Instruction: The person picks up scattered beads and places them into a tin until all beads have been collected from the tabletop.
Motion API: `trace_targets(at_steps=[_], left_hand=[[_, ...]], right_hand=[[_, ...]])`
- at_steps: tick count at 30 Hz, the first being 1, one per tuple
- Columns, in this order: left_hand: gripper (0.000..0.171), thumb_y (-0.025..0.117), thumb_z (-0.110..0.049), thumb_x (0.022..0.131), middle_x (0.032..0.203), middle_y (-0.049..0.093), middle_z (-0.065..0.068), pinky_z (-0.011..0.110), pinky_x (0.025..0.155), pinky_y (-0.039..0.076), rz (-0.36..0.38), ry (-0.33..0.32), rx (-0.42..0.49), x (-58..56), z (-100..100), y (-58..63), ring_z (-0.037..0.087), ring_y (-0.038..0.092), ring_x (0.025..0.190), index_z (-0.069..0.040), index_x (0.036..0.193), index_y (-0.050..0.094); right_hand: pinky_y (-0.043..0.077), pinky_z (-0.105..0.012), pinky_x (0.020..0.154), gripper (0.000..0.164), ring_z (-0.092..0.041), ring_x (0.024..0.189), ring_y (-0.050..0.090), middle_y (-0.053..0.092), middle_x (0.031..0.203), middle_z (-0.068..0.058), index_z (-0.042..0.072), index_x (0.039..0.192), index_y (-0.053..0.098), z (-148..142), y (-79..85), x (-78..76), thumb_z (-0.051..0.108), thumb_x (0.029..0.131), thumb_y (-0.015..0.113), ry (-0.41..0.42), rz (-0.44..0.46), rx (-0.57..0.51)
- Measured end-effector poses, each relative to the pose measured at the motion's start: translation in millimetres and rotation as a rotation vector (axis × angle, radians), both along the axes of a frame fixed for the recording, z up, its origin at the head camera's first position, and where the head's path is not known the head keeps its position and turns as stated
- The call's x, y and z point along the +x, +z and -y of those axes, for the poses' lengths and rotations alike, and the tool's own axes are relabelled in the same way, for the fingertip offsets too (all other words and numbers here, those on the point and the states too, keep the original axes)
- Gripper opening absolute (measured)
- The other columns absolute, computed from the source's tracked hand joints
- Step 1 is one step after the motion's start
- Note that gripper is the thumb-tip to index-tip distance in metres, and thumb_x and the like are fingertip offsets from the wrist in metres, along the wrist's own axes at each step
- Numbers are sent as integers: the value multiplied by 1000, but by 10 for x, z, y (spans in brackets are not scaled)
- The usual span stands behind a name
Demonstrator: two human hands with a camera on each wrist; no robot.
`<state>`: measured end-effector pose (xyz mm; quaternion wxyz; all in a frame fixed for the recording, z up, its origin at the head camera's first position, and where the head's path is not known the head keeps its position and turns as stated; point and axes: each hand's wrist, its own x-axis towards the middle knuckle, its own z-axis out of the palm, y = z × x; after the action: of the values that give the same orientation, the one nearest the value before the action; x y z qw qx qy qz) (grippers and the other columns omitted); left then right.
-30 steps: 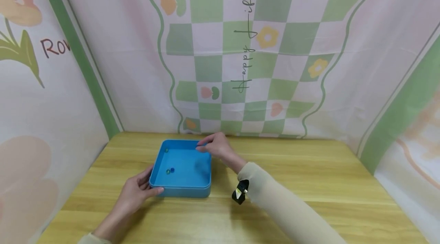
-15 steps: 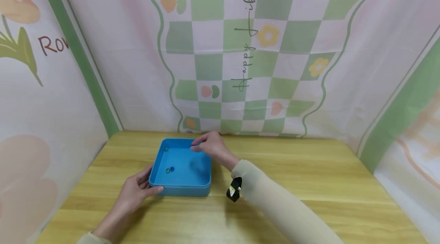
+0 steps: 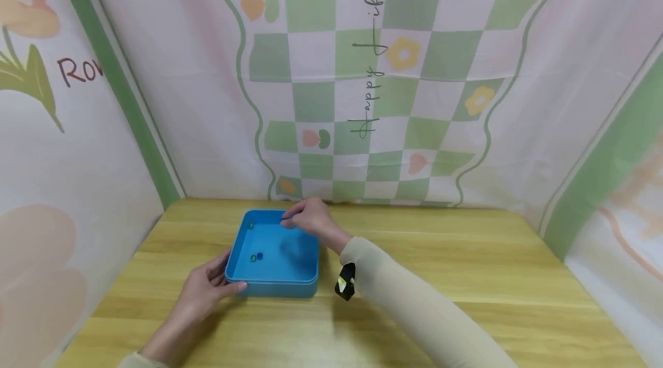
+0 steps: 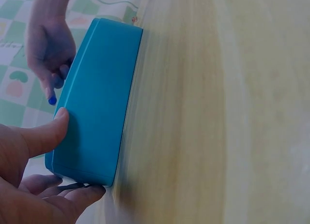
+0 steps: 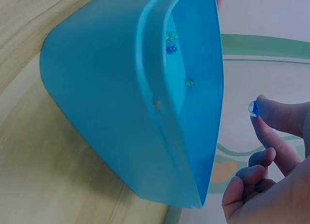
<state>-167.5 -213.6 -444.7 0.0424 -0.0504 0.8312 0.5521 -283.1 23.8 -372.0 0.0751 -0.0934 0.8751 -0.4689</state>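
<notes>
A square blue plastic box (image 3: 279, 289) without a lid stands on the table. My left hand (image 3: 199, 293) grips its near left corner, thumb on the front wall and fingers along the left side. Above the far part of the box, my right hand (image 3: 313, 221) pinches a clear marble with blue in it (image 5: 253, 108) between thumb and index finger, the other fingers curled. Inside the box lie a blue marble (image 3: 260, 256) and a greenish marble (image 3: 253, 258) side by side. Another greenish marble (image 3: 251, 226) is near the far left corner.
The wooden table (image 3: 440, 276) extends to both sides of the box. Behind it hangs a checkered cloth (image 3: 357, 91) with flowers and lettering. A black device (image 3: 345, 281) sits at my right wrist.
My right hand has moved left over the far part of the box, the marble still pinched. My left hand and the marbles in the box have stayed in place.
</notes>
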Motion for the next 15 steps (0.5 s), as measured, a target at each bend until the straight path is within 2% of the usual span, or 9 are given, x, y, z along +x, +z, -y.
trace_targets(at_steps=[4, 15], left_hand=[[87, 84, -14, 93, 164, 33, 29, 47, 108, 48, -5, -4, 15, 4, 2, -17, 46, 41, 145, 2, 162, 33], [87, 84, -13, 93, 163, 33, 29, 46, 108, 48, -14, -3, 22, 10, 6, -16, 47, 42, 145, 2, 162, 33]], right_hand=[[58, -45, 94, 5, -26, 106, 66, 75, 113, -5, 11, 94, 85, 42, -2, -13, 15, 91, 86, -3, 6, -3], [58, -46, 97, 5, -27, 112, 65, 75, 115, -4, 11, 94, 85, 128, -39, -30, 13, 90, 86, -5, 18, -10]])
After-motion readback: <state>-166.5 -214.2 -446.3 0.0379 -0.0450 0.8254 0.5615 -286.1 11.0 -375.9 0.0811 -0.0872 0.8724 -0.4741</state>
